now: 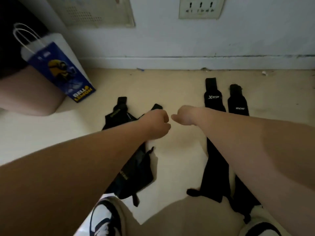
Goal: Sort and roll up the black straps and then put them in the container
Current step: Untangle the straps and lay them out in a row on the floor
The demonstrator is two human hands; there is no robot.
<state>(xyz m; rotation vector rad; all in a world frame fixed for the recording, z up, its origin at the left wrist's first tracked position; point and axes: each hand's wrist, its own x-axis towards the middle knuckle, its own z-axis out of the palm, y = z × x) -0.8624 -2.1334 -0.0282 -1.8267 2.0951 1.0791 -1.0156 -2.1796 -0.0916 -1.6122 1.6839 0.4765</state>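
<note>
On my feed, the black straps are flat woven bands, matte and limp. Two long straps (213, 99) lie straight and side by side on the right, each narrowing to a tab at the far end and carrying a small white logo. The right forearm crosses over both. A looser pile of straps (136, 171) sits crumpled on the left, overlapping and partly under the left forearm.

My left hand (156, 123) is curled into a fist over that pile, and I cannot tell whether it grips anything. My right hand (184, 116) is bent away from the camera with its fingers hidden, so its grasp is unreadable too. The two hands are just beside each other.

The floor (170, 86) is smooth and cream-coloured. It meets a white wall (170, 40) with a scuffed skirting, and a socket plate (201, 7) sits higher up. A glossy blue-and-white paper bag (58, 65) with cord handles leans at the far left, well apart from the straps.
</note>
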